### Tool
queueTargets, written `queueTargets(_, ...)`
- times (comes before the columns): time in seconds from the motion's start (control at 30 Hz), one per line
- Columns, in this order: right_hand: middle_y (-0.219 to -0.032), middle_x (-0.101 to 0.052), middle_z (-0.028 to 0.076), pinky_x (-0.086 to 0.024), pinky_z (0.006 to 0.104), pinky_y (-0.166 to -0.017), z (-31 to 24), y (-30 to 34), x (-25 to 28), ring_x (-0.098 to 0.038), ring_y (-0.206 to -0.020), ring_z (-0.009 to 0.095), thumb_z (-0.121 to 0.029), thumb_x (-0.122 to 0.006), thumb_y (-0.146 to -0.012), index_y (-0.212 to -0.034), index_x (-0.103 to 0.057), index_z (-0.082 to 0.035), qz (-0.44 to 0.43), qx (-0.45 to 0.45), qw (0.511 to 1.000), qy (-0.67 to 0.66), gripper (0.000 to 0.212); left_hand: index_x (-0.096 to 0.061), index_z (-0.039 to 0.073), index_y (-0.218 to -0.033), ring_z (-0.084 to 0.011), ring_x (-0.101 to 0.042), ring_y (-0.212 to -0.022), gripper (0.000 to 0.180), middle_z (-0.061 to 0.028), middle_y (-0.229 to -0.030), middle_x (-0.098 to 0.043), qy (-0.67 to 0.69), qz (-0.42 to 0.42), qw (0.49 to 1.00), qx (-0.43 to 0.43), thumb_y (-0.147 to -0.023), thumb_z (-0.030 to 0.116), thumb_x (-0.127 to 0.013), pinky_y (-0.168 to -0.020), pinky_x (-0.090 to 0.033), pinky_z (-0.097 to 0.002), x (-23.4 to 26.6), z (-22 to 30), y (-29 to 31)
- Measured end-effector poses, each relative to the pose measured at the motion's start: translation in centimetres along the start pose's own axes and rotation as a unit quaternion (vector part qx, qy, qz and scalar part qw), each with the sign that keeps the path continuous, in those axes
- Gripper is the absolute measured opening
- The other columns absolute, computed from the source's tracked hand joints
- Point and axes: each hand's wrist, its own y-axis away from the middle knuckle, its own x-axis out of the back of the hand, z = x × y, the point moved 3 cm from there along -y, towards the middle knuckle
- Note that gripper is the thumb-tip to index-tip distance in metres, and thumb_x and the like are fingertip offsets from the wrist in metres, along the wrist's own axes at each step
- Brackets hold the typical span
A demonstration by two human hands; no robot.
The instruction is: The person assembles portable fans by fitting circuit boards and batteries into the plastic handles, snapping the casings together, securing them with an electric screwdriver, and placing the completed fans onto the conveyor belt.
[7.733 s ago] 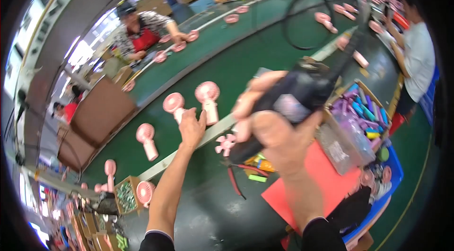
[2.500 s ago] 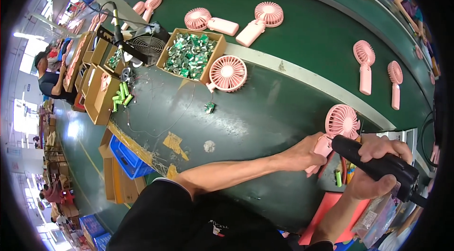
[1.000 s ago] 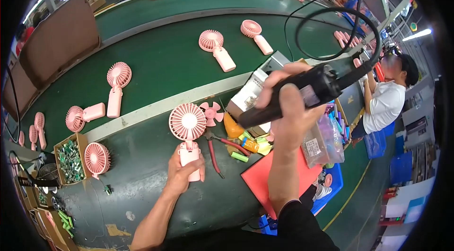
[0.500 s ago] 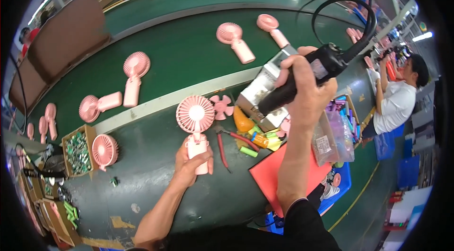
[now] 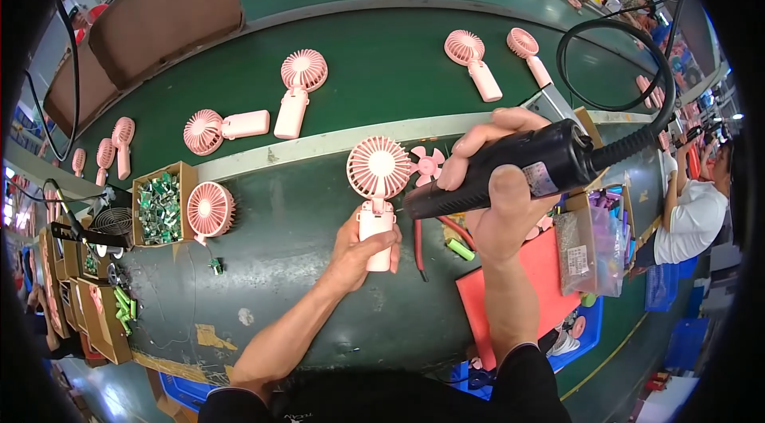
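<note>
My left hand [image 5: 351,256] is wrapped round the handle of a pink handheld fan [image 5: 378,168], its round grille upright above the fingers. My right hand [image 5: 506,220] grips a black corded electric screwdriver [image 5: 518,172], which lies slanted, its narrower end pointing left toward the fan and apart from it. The tip is not clearly visible. Behind the screwdriver shows a loose pink fan blade [image 5: 429,160]. Red-handled pliers [image 5: 420,252] lie below it, partly hidden, beside a green battery cell [image 5: 460,249].
More pink fans [image 5: 304,72] lie on the green conveyor [image 5: 382,56]. A box of circuit boards [image 5: 163,204] stands left, beside a pink fan head [image 5: 211,209]. At right are a red sheet [image 5: 550,280] and a clear bin [image 5: 575,256]. A co-worker [image 5: 689,208] is at far right.
The whole view has shifted, so bench things sit further right. My right hand has brought the screwdriver down and closer to the fan, turning it flatter. The left hand still holds the fan.
</note>
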Motion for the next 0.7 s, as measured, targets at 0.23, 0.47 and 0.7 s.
queueTargets(0.23,-0.085,-0.066,0.017,-0.054,0.0269,-0.065,0.3,0.3,-0.1,-0.064,-0.07,0.015,0.009,-0.068,-0.072,-0.114,-0.048,0.005,0.0,0.02,1.0,-0.003,0.047,-0.043,0.004,-0.115,-0.0185,-0.061,-0.061,0.036,-0.0114,-0.087,-0.058,0.0,-0.003,1.0,0.0,-0.085,0.003,-0.063,-0.048,-0.051,-0.0317,-0.2,0.0,-0.1)
queueTargets(0.47,-0.087,-0.063,0.019,-0.055,0.0305,-0.06,0.8,0.6,-0.7,-0.063,-0.066,0.018,-0.005,-0.066,-0.08,-0.117,-0.044,0.005,-0.01,0.001,1.0,-0.022,0.044,-0.043,0.003,-0.112,-0.0184,-0.06,-0.059,0.035,-0.0107,-0.086,-0.058,-0.005,0.001,1.0,0.002,-0.084,0.003,-0.063,-0.048,-0.051,-0.0317,0.0,-0.1,0.1)
queueTargets(0.7,-0.085,-0.065,0.017,-0.055,0.0269,-0.062,2.0,1.4,-1.2,-0.063,-0.068,0.015,0.013,-0.067,-0.069,-0.112,-0.047,0.004,-0.005,-0.035,0.999,-0.025,0.048,-0.047,0.003,-0.11,-0.0177,-0.061,-0.06,0.033,-0.0084,-0.081,-0.058,-0.01,0.026,1.0,0.015,-0.083,0.003,-0.065,-0.05,-0.051,-0.0323,-0.3,0.1,0.1)
